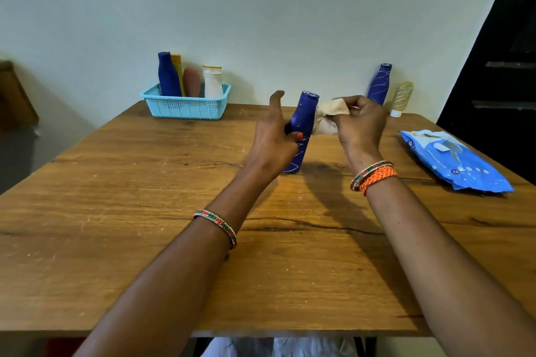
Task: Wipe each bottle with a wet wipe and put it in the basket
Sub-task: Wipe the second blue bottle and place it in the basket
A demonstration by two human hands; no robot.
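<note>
Wiping is the step in hand: your left hand (275, 136) grips the blue bottle (303, 124) around its middle, thumb curled across the front, index finger lifted straight and clear. The bottle stands at table centre, leaning slightly toward 1 o'clock, its base apparently touching the wooden table (145, 211).

Your right hand (361, 124) pinches the crumpled wet wipe (330, 116) between curled fingers, pressed against the bottle's shoulder on its 3 o'clock side.

Doing it well, as I judge it:
- White scribble marks show on the lower body, below your left hand. The upper part looks cleaner. Work the wipe downward next.
- Your grip covers the middle band; shift it or turn the bottle so no strip gets missed.
- The wipe looks soiled and bunched. Refold to a fresh face, or pull a new one from the blue wipe pack (455, 159) at 3 o'clock.
- Keep the base planted while rubbing; the lean could let it slip.

The turquoise basket (185, 109) sits at 11 o'clock, holding four bottles already. At 1 o'clock, a second blue bottle (379, 84) and a cream tube (401, 98), both scribbled, wait against the wall.

Writing: the pack carries print, too small and blurred to read. No brand or label is legible on any bottle.
</note>
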